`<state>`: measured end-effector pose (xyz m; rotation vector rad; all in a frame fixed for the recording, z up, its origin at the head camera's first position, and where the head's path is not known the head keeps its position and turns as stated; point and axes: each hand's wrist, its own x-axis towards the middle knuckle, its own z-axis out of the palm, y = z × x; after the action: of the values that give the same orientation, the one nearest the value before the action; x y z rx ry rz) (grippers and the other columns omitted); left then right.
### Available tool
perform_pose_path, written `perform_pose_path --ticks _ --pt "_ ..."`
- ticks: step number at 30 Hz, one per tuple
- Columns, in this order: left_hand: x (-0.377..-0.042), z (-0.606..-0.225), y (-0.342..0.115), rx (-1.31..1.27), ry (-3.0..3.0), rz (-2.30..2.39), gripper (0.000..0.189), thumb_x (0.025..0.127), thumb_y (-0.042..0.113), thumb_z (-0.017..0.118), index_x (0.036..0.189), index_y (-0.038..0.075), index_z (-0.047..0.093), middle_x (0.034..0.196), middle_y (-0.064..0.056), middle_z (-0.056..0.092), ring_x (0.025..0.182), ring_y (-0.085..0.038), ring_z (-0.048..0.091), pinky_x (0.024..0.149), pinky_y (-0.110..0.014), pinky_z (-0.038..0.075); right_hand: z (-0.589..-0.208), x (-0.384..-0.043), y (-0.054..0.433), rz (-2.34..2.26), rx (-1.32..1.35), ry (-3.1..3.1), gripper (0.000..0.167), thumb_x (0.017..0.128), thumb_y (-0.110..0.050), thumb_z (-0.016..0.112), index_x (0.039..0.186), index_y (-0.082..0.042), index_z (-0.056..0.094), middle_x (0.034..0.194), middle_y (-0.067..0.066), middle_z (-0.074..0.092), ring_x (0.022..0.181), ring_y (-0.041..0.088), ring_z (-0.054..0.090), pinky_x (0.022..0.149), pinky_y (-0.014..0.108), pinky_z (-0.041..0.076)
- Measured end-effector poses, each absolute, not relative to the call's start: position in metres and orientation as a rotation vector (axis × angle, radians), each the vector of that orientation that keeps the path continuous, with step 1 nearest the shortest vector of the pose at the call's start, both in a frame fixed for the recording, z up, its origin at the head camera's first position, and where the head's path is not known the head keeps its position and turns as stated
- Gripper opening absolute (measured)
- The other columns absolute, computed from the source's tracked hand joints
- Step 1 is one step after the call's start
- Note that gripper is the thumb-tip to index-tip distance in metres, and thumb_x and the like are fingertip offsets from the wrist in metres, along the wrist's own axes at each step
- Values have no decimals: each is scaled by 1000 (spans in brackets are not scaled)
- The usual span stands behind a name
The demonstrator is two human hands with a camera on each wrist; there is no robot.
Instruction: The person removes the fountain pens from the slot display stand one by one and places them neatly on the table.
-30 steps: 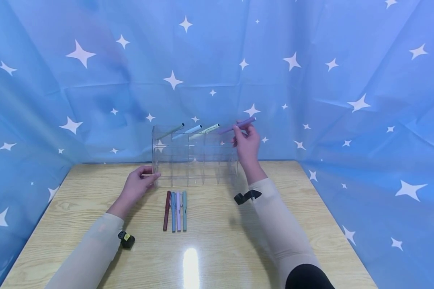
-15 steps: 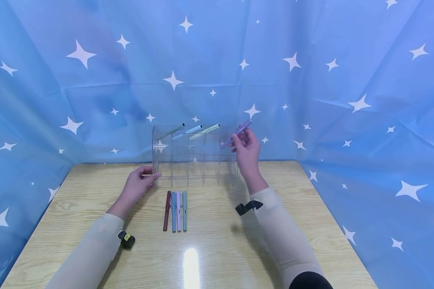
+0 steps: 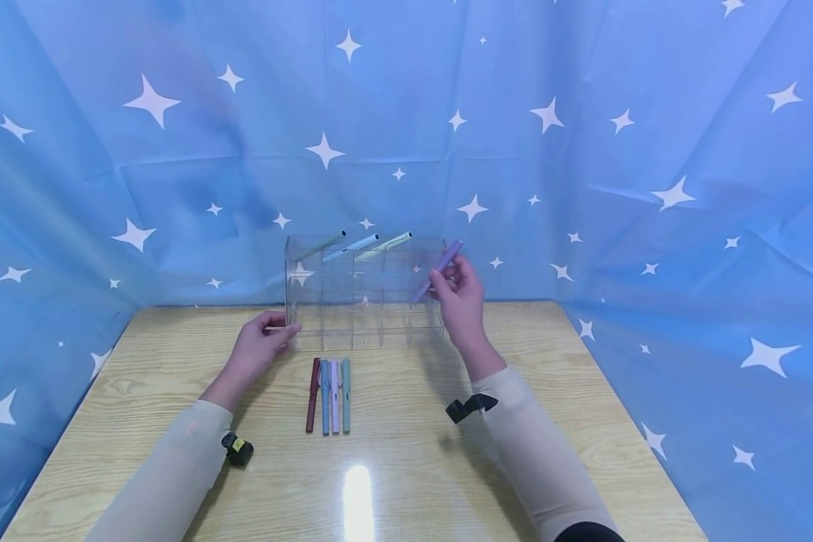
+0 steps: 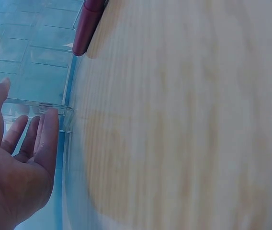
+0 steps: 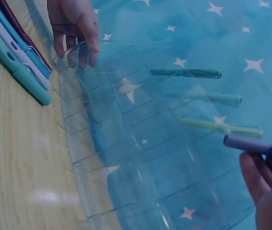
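A clear compartmented pen holder stands at the back of the table. At its lower left side, my left hand grips the edge between thumb and fingers. My right hand pinches a purple pen, which slants up to the right by the holder's right end. In the right wrist view the end of this purple pen points toward the holder. Three pens lean in the top row: dark green, light blue and pale green.
In front of the holder, a dark red pen, a blue pen, a lilac pen and a teal pen lie side by side on the wooden table. A blue star-patterned curtain hangs right behind.
My right hand has moved down and slightly toward me with the purple pen, which has tipped steeper and dropped from the holder's top row to lower down. My left hand has stayed put.
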<state>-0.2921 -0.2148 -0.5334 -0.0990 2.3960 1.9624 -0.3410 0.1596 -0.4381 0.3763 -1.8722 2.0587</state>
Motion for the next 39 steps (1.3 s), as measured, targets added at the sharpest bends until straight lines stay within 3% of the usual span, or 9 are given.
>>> perform_pose_path --ticks 6,8,14,17,25,39 --pt "-292 -534 -215 -94 2406 1952 64 109 33 76 155 -4 54 148 -24 56 130 -39 64 102 -36 66 -444 -336 159 2099 376 -1922 44 107 2 70 149 -4 60 106 10 62 93 26 77 86 43 71" --pt "-291 -533 -215 -95 2404 1955 63 109 33 76 155 -4 54 147 -24 56 130 -40 64 101 -37 66 -446 -334 159 2103 396 -1936 48 106 3 70 152 -4 58 107 10 62 91 22 77 85 43 71" --pt "-290 -533 -215 -90 2398 1961 63 109 34 75 155 -4 54 148 -23 56 131 -40 63 103 -39 65 -448 -329 160 2126 480 -1963 83 105 7 70 175 -15 30 109 12 61 89 27 76 82 45 71" --pt "-291 -535 -216 -88 2404 1955 64 109 35 75 156 -3 54 148 -23 56 131 -39 64 103 -38 65 -449 -325 159 2123 509 -2001 92 104 8 70 177 -21 24 109 13 61 87 22 75 82 45 71" --pt "-294 -538 -217 -91 2391 1962 63 108 37 76 154 -1 56 144 -22 58 127 -38 66 101 -34 66 -453 -317 157 2112 542 -2132 90 102 11 70 174 -27 32 103 13 60 84 21 72 83 46 72" --pt "-295 -537 -218 -94 2380 1964 63 108 36 76 155 -2 55 147 -22 57 129 -40 65 102 -35 66 -479 -295 139 2095 655 -2420 87 101 9 73 172 -25 36 102 16 62 82 24 74 75 50 72"
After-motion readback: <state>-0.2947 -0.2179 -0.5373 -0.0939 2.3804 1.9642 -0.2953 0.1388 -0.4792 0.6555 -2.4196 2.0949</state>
